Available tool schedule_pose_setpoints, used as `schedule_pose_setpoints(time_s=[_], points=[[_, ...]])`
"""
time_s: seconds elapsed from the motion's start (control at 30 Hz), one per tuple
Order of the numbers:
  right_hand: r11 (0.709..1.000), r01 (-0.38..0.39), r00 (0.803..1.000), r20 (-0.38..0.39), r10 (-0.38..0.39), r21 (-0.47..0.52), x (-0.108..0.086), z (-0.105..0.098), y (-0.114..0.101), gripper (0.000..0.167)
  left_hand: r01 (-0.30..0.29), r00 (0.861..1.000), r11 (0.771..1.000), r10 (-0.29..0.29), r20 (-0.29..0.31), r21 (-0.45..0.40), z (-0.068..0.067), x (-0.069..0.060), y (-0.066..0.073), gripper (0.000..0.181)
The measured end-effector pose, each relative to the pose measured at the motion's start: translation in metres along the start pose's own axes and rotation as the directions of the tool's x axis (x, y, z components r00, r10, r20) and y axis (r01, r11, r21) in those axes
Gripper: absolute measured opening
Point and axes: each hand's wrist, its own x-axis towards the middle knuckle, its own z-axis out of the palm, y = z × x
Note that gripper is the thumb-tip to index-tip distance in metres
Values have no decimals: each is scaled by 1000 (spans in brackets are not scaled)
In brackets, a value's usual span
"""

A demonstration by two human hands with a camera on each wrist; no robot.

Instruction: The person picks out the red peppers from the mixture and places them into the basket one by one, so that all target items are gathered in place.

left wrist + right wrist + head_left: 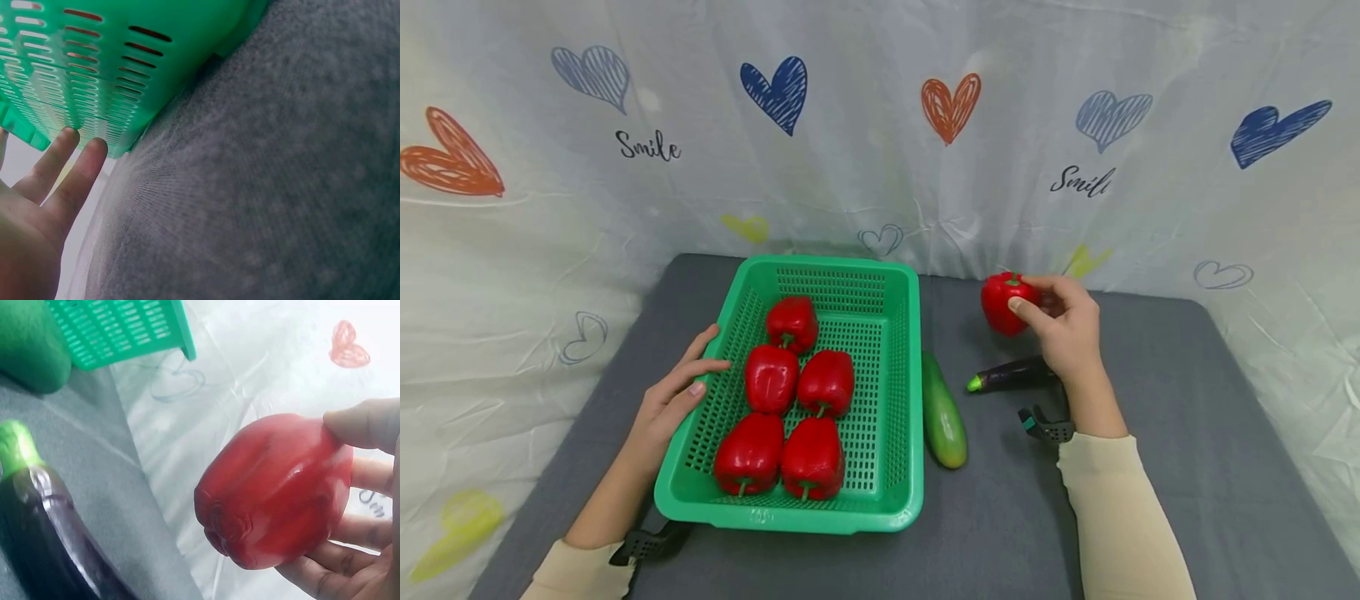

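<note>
In the head view my right hand (1063, 321) holds a red bell pepper (1002, 304) between thumb and fingers, raised above the table. The right wrist view shows the same bell pepper (275, 494) with its bottom end toward the camera. My left hand (666, 404) grips the left rim of a green plastic basket (898, 500). Thumb and index finger lie over that rim, while other fingers (78, 178) stand against the outer wall in the left wrist view. Several red bell peppers (826, 382) lie inside the basket, mostly toward its left and near side.
A green cucumber-like vegetable (945, 412) lies along the basket's right side. To its right is a dark eggplant (1011, 375) with a green tip, partly hidden by the right wrist. A grey cloth (1000, 533) covers the table, and a white curtain (865, 167) hangs behind.
</note>
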Motion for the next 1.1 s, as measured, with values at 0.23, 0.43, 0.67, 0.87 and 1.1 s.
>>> schedule_pose_setpoints(time_s=[0.23,0.43,0.67,0.87,1.1], points=[[998,46,999,6,-46,48,0,7,-10,31,-1,1000,1000,1,-1,0,1,1,2,36],[996,86,996,11,-86,28,-1,14,-15,35,-5,1000,1000,5,4,6,-1,-1,-3,35],[991,107,993,50,-111,78,0,24,-26,37,-18,1000,1000,18,8,6,-3,-1,-6,35],[990,114,989,86,-121,85,2,32,-34,39,-4,1000,1000,4,4,8,-2,-1,-3,35],[984,134,985,94,-145,114,7,37,-41,37,8,1000,1000,-8,0,-7,-1,0,-1,35]])
